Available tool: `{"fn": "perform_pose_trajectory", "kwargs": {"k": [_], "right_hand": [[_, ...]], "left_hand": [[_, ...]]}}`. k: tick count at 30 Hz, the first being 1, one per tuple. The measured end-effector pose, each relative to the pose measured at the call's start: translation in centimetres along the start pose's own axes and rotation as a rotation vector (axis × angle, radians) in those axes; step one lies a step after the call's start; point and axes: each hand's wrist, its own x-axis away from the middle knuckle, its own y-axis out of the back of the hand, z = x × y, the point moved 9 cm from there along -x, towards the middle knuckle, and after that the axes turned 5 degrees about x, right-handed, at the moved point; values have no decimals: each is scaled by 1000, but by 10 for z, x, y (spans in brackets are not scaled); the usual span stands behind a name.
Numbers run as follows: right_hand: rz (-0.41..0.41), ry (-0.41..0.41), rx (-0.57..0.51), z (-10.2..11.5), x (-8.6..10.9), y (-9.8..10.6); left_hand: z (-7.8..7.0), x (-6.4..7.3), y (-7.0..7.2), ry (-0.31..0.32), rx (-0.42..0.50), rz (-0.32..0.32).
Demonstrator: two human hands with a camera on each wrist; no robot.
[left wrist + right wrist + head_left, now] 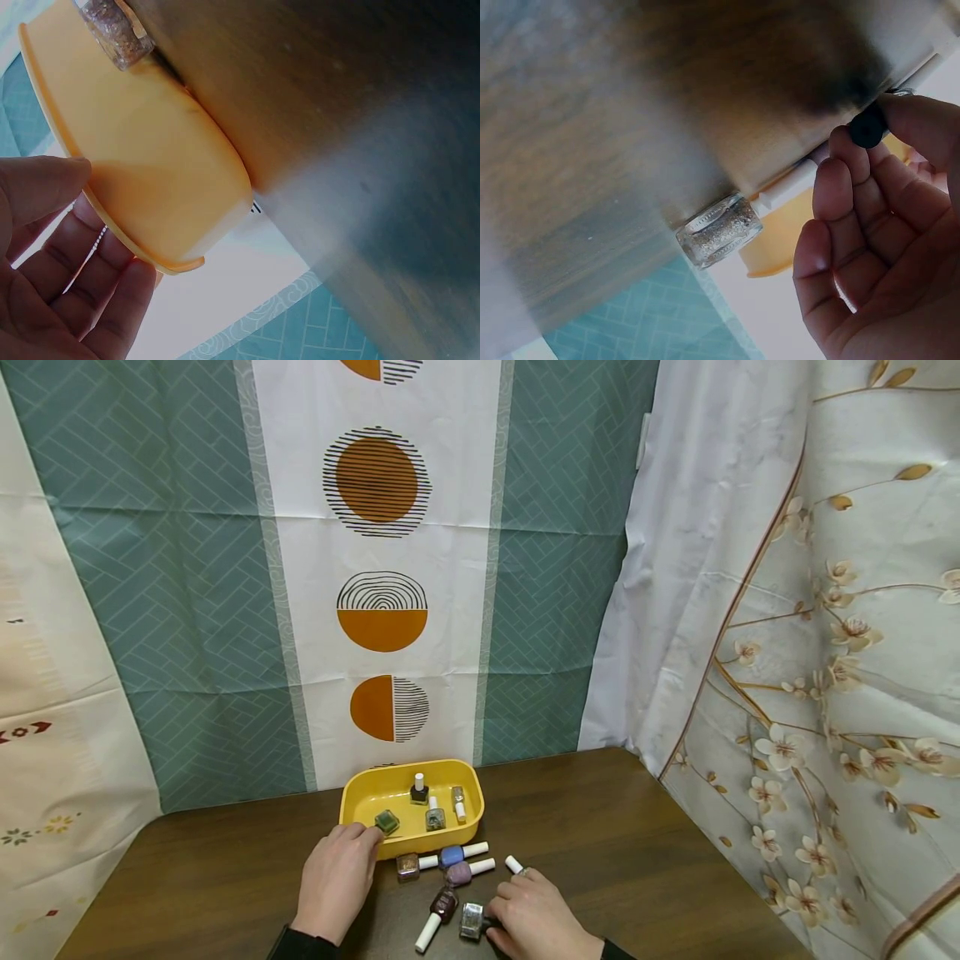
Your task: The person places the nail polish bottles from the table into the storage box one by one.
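My left hand point(337, 877) holds the near left edge of a yellow plastic tray point(417, 843). In the left wrist view its thumb point(52, 184) lies on the outside of the rim, with the fingers curled over the inner side. At the table's front, my right hand point(542, 917) pinches the black cap point(867, 127) of a silver glitter nail polish bottle point(472, 922), which lies on its side. Beside that hand a clear glitter bottle point(720, 229) with a white cap lies on the wood; its body is mostly hidden in the head view.
Inside the tray are a green bottle point(387, 822), a black one point(419, 793) and two glittery ones. Before it lie brown glitter point(408, 867), blue point(452, 856), mauve point(459, 873) and dark red point(445, 903) bottles on the brown table point(247, 852). Curtains hang behind.
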Motion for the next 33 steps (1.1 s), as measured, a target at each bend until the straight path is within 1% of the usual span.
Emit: {"fn": "perform_pose_trajectory", "kwargs": {"k": [8,15,18,24,27,33], "right_hand": [[9,-11,0,-1,-1,3],[59,-35,-47,-3,-3,4],[54,-38,-58,-4,-4,7],[-1,-41,-62,-6,-5,15],[-16,-43,-70,-7,-6,17],[7,-59,-114,-10,-7,16]], "left_hand": [[1,-1,0,8,-6,16],[1,-1,0,4,-6,7],[1,0,-1,4,-5,6],[1,-2,-1,7,-4,18],[1,-2,-1,7,-3,21],[2,-1,-2,6,-3,11]]}}
